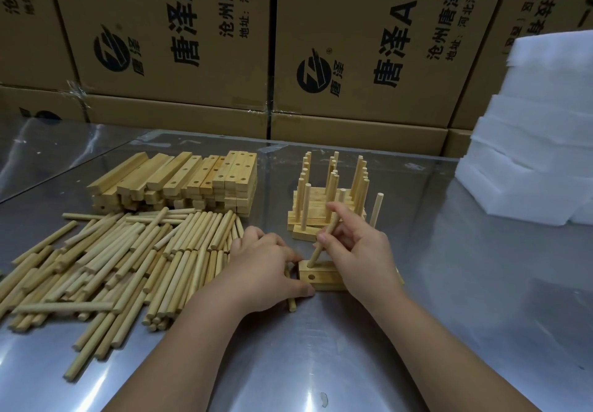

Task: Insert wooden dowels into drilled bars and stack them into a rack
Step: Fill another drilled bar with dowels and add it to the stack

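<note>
Head view: both hands meet at a short bar [322,280] lying on the steel table [321,366]. The left hand [263,270] grips the bar's left end, fingers curled over the far corner and thumb against the near edge. The right hand [362,251] covers the bar's right part and pinches a dowel [316,253] between thumb and fingers. The dowel leans up and to the right, with its lower end in a hole on top of the bar, close to the left hand's fingertips. A second, open hole shows on the bar just nearer than that one.

A spare dowel [291,304] lies on the table, sticking out from under the left hand; whether the hand holds it cannot be told.

Just beyond the right hand stands the rack [321,201] of stacked bars with upright dowels, its front bar close to the knuckles. To the left of the left hand, a loose dowel pile [112,260] reaches up to its fingers. Beyond that pile sits a bar stack [179,183]. Boxes [179,42] line the back, and white foam blocks [539,154] stand far right of the right hand.
</note>
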